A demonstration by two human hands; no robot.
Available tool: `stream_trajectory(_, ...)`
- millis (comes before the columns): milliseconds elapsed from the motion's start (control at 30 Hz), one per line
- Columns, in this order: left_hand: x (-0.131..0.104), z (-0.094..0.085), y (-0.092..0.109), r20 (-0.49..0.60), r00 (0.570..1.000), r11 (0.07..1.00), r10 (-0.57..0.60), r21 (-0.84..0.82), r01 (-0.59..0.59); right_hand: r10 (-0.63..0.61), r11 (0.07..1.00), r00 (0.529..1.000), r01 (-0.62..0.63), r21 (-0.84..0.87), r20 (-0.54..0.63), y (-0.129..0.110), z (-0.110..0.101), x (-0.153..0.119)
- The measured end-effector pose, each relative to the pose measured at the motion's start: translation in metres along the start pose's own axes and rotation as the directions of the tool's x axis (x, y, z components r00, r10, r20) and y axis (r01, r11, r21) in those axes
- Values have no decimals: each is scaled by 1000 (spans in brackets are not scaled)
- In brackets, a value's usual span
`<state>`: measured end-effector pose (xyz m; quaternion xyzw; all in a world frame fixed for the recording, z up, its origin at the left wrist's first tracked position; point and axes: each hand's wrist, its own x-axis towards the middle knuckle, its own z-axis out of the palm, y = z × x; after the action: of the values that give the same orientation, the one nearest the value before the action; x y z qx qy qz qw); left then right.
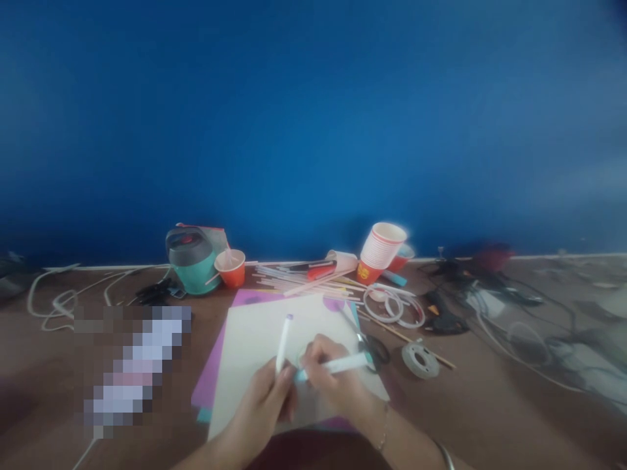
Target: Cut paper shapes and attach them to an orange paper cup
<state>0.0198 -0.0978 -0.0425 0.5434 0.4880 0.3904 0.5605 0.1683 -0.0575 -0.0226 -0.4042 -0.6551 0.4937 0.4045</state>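
Note:
My left hand (pixel 269 391) is closed around a white marker with a purple end (pixel 283 343), which points up and away from me. In my right hand (pixel 330 372) lies a second white marker (pixel 345 363), slanting across the fingers, with a teal end to the right and a light blue end towards my left hand. Both hands are close together above a cream sheet of paper (pixel 245 339); whether the second marker's left end touches my left fingers I cannot tell. Purple paper (pixel 208 385) sticks out from under the sheet.
Scissors (pixel 375 349) lie at the sheet's right edge, near a tape roll (pixel 420 360) and a glue gun (pixel 443 316). Behind are paper straws (pixel 279 277), a stack of paper cups (pixel 382 251), an orange cup (pixel 230 269) and a teal container (pixel 193 267). Cables (pixel 519 365) run at right.

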Motion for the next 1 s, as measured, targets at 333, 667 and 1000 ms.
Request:
stream_trajectory(333, -5, 8, -1, -51, 999, 999, 9, -38, -11, -126, 955, 991, 107, -276, -53, -3, 7, -6)
stream_trajectory(667, 21, -22, 10, -463, 886, 1000, 11, 0, -13, 73, 900, 989, -11, -435, 125, 8, -42, 22)
stream_trajectory(1000, 67, -48, 18, -583, 809, 990, 72, 144, 15, 141, 758, 961, 49, -651, 236, 13, -33, 17)
